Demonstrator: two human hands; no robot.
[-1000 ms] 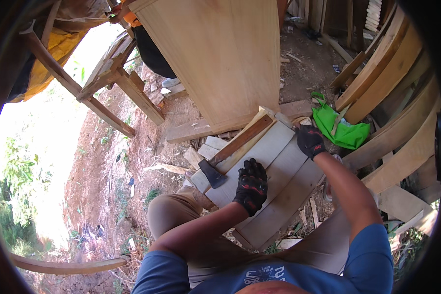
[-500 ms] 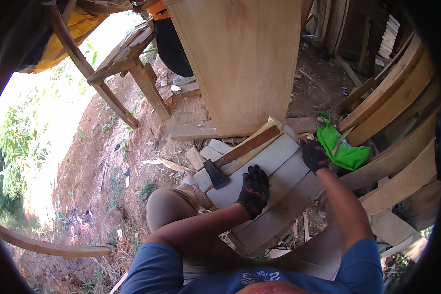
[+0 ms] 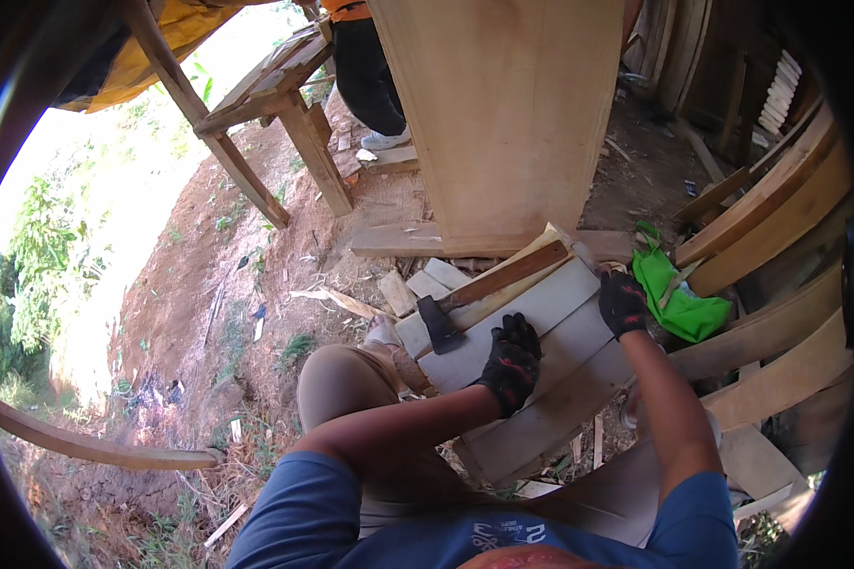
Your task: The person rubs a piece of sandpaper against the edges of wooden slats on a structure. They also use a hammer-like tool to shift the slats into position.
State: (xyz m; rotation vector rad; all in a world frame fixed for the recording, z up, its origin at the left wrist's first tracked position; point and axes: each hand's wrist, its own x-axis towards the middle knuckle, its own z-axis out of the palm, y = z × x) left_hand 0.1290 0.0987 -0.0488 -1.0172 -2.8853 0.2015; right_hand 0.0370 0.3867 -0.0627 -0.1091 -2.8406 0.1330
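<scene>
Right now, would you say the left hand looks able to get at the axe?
Probably yes: the gloved left hand rests on the pale boards, just right of the axe, and nothing visible lies between hand and blade.

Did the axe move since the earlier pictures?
No. The axe lies in the same place against the left end of the pale boards; the whole camera view shifted.

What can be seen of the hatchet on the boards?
The hatchet has a dark, metal-looking head that widens toward the person, and a straight brown handle that looks wooden. It lies on the pale boards, its handle slanting away to the right. Neither the left hand nor the right hand touches it.
</scene>
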